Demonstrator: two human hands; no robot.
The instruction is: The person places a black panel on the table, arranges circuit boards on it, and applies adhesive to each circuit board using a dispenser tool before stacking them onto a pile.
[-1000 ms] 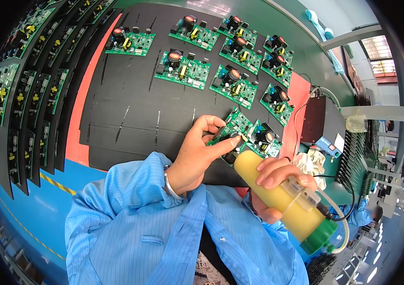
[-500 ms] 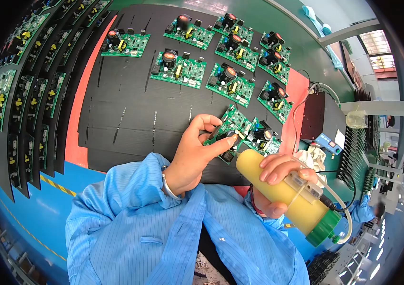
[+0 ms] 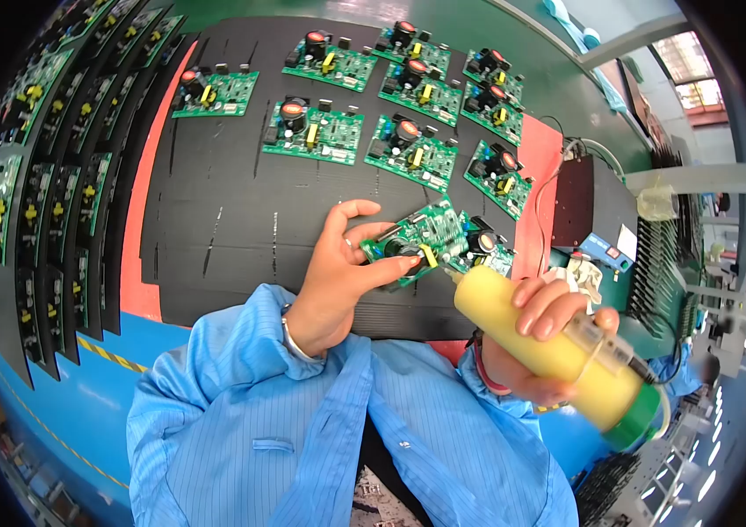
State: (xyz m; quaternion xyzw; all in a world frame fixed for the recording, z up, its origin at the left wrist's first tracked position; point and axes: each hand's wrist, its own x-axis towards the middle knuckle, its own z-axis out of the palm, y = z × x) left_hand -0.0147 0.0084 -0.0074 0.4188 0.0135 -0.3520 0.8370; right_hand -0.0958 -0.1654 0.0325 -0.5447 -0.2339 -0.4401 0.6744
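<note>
My left hand (image 3: 338, 277) grips a green circuit board (image 3: 439, 230) by its left side, tilted above the black mat (image 3: 241, 211), thumb near the round capacitor. Wrapped in my right hand (image 3: 548, 338) is a large yellow glue bottle (image 3: 518, 321) with a green cap at its lower right end. The bottle's thin tip points up and left, close to the held board's lower right edge; whether they touch I cannot tell. Just right of the held board another circuit board (image 3: 487, 246) lies on the mat, partly hidden.
Several circuit boards (image 3: 316, 132) lie across the back of the mat. Racks of boards (image 3: 61, 193) stand at the left. On the right are a dark box with a blue front (image 3: 597, 211), a crumpled cloth (image 3: 583, 279) and a hose. A person's blue sleeve shows far right.
The held board has turned and now lies more level across the view. My right hand and the bottle have shifted right. The whole view has moved slightly.
</note>
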